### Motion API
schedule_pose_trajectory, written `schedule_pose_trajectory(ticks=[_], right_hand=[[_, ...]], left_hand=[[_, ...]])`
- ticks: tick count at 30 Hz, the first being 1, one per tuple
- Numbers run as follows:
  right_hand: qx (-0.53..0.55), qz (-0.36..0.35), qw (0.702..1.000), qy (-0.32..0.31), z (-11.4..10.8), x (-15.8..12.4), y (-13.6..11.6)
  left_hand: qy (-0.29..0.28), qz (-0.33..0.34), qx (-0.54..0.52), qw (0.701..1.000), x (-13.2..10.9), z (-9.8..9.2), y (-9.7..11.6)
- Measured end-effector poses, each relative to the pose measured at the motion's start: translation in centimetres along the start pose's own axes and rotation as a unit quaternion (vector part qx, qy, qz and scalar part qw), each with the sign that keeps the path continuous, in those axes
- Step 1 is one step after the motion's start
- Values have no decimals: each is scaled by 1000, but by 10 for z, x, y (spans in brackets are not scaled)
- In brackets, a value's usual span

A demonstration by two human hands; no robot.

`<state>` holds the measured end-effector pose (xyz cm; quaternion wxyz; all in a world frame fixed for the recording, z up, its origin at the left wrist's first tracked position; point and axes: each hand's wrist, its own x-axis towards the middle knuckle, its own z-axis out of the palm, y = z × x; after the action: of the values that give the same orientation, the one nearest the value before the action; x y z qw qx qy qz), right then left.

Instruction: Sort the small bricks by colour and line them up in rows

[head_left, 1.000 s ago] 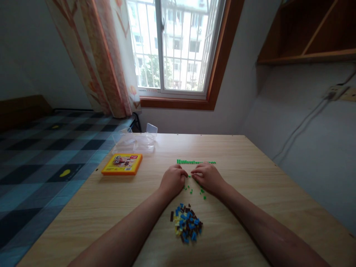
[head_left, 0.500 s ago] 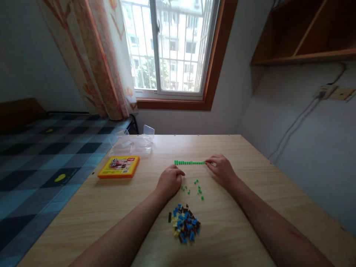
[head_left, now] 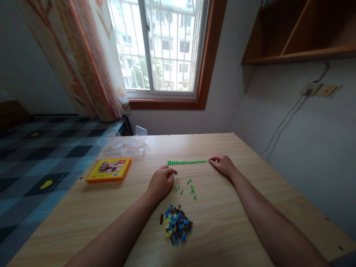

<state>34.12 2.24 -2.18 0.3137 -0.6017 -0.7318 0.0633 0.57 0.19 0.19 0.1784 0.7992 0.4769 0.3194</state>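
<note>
A thin row of small green bricks (head_left: 187,162) lies across the middle of the wooden table (head_left: 250,222). My right hand (head_left: 222,165) rests at the row's right end, its fingers pinched together at the last brick. My left hand (head_left: 161,181) lies curled on the table to the left of several loose green bricks (head_left: 185,189). Nearer to me sits a pile of blue, brown and yellow bricks (head_left: 176,224). What my left fingers hold, if anything, is hidden.
An orange-edged yellow box (head_left: 109,170) lies at the table's left, with a clear plastic container (head_left: 122,145) behind it. A bed with a checked cover (head_left: 41,159) adjoins the left edge. Window, curtain and wall stand behind; a wooden shelf (head_left: 300,37) hangs upper right.
My right hand has gone from beside the left hand out to the right end of the green row. The left hand stayed put. The view has shifted a little to the right.
</note>
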Motion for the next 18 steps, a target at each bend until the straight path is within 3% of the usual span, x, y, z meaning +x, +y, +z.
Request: schedule_pose_trajectory(ticks=[18], right_hand=[[-7, 9, 1000, -4, 3, 2, -1]], left_hand=[[-24, -3, 1, 1000, 0, -1, 1]])
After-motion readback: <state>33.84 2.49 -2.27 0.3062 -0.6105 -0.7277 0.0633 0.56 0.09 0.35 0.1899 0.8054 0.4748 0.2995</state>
